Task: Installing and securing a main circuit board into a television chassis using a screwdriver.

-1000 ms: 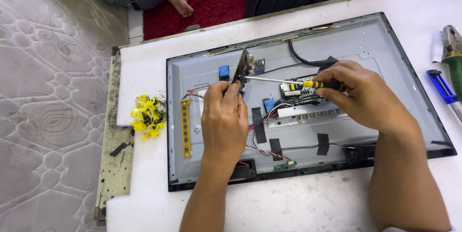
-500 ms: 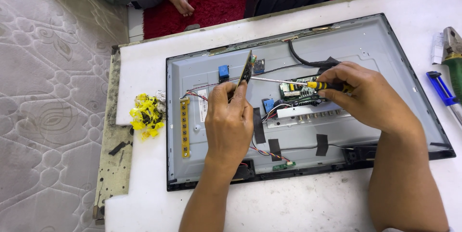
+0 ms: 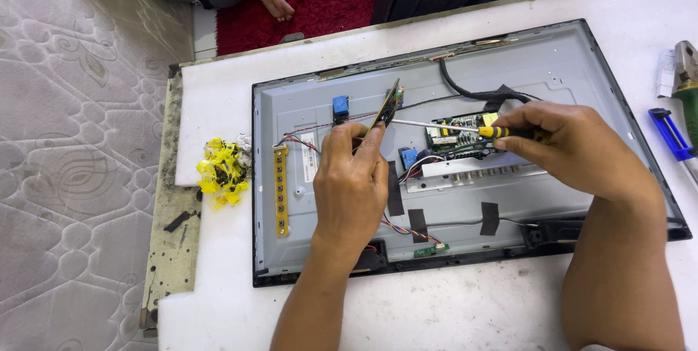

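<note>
Two hands work over one grey panel [image 3: 567, 74]. It carries two blue blocks, at nine [image 3: 340, 106] and at centre [image 3: 408, 157], one green board [image 3: 465, 133], and three black tape strips, one [image 3: 489, 218] at five. One screwdriver [image 3: 465, 130]. One yellow tangle [image 3: 222, 171] at nine.

Yellow scraps [image 3: 222, 173], blue tool [image 3: 672, 135], perhaps pliers [image 3: 686, 78]

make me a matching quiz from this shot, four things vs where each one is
Things:
1. screwdriver
2. small circuit board
3. yellow scraps
4. blue-handled tool

Places:
A. far right of the table
B. in the right hand
C. left of the panel, on the table
D. tilted up at the left hand fingertips

Pairs: 1-B, 2-D, 3-C, 4-A
</note>
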